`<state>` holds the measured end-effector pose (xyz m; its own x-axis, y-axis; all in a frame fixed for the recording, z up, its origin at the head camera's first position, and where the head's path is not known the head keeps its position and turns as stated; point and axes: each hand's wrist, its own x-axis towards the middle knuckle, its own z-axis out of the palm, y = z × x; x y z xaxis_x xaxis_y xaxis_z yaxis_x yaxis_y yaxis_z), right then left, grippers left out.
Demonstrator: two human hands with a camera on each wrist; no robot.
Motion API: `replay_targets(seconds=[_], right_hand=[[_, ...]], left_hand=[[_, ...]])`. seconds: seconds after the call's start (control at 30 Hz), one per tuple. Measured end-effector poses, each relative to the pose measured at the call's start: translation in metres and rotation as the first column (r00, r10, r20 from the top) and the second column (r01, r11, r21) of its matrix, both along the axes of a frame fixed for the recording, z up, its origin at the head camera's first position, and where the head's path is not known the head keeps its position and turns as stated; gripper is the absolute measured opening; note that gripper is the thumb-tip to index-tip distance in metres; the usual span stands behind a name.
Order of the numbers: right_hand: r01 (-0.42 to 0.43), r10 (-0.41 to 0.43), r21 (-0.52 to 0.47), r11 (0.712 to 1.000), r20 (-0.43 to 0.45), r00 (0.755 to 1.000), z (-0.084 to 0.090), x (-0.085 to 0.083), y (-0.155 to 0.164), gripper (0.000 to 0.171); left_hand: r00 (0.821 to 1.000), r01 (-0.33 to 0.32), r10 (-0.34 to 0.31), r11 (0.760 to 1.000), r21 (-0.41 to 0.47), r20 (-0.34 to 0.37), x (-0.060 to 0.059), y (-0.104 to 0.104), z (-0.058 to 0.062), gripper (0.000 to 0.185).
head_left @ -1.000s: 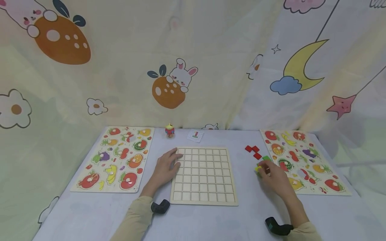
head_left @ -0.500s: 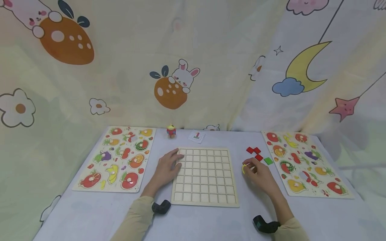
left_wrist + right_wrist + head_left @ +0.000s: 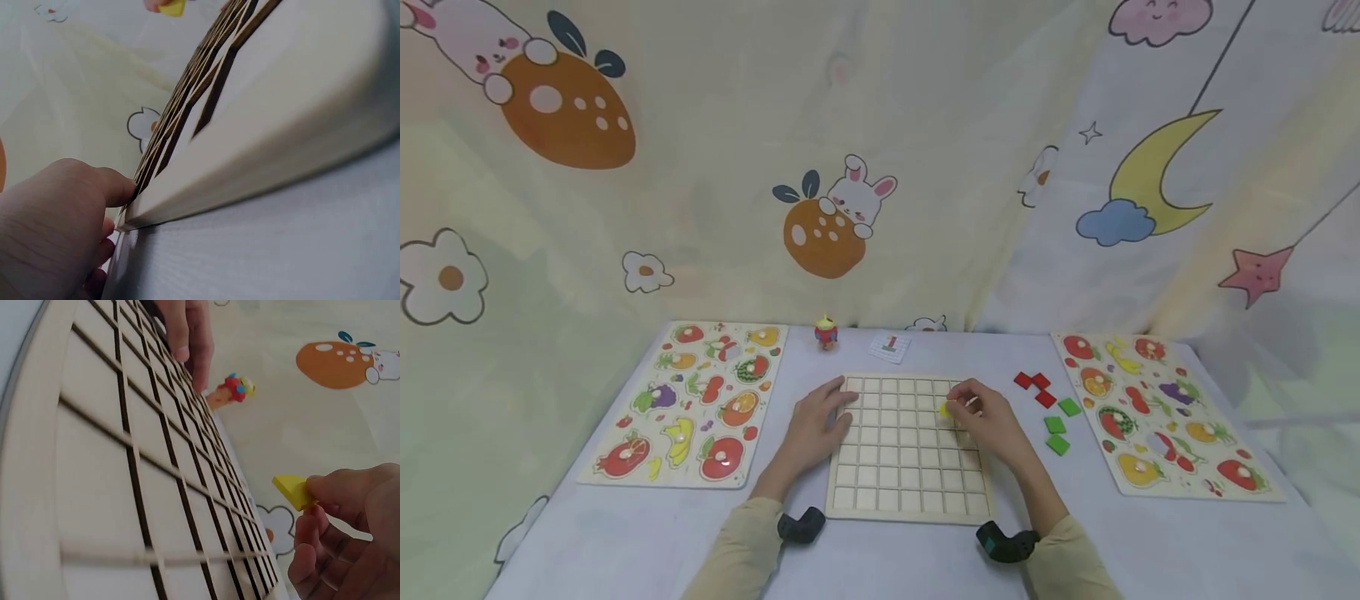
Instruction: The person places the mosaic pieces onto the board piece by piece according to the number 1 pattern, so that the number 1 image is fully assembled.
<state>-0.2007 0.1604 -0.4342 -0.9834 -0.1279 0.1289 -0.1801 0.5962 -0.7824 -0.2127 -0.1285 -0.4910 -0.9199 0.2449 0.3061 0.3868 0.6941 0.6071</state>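
A wooden grid board [image 3: 887, 518] lies flat on the white table. My left hand [image 3: 810, 429] rests at its left edge, fingers spread loosely and the fingertips over the rim; the left wrist view shows the thumb against the frame. Between thumb and fingers, my right hand [image 3: 990, 421] pinches a yellow tile [image 3: 291, 490] over the board's upper right squares. One corner of that tile points out past the fingertips. To the right of the board lie several red tiles [image 3: 1045, 399] and several green tiles [image 3: 1056, 425].
Fruit puzzle boards flank the grid: a left puzzle board [image 3: 745, 332] and a right puzzle board [image 3: 1225, 492]. At the back stand a small toy figure [image 3: 826, 333] and a patterned card [image 3: 891, 346]. A printed curtain [image 3: 715, 208] hangs behind the table.
The right hand has carried the yellow tile leftward from the tiles at the right to over the grid board, uncovering the green tiles. My left hand has stayed at the board's edge.
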Motion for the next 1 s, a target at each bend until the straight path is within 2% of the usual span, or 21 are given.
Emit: replay_targets(seconds=[0.27, 0.4, 0.57, 0.73, 0.8, 1.0], right_hand=[[-0.068, 0.068, -0.038, 0.997, -0.020, 0.998, 0.008, -0.010, -0.019, 0.010], [-0.105, 0.104, -0.060, 0.993, -0.010, 0.995, 0.011, -0.012, -0.021, 0.010], [-0.084, 0.088, -0.074, 0.994, 0.045, 0.995, 0.003, -0.002, -0.016, 0.009], [-0.095, 0.100, -0.099, 0.991, 0.046, 0.994, -0.007, 0.004, -0.018, 0.009], [-0.103, 0.104, -0.084, 0.991, 0.017, 0.994, -0.008, 0.002, -0.020, 0.009], [-0.063, 0.063, -0.011, 0.998, -0.019, 0.998, 0.000, -0.008, -0.025, 0.007]], left_hand=[[0.999, 0.005, -0.004, 1.000, 0.010, -0.041, -0.005, 0.007, 0.004, 0.029], [0.997, 0.001, -0.001, 1.000, 0.009, -0.073, -0.003, 0.012, 0.004, 0.029], [0.994, -0.020, 0.020, 1.000, 0.007, -0.106, 0.007, 0.016, 0.002, 0.029], [0.993, -0.042, 0.035, 0.997, -0.059, -0.110, 0.015, 0.013, -0.002, 0.032], [0.992, -0.048, 0.038, 0.996, -0.079, -0.123, 0.015, 0.011, -0.003, 0.032], [0.992, -0.045, 0.038, 0.997, -0.059, -0.120, 0.006, 0.007, -0.004, 0.031]])
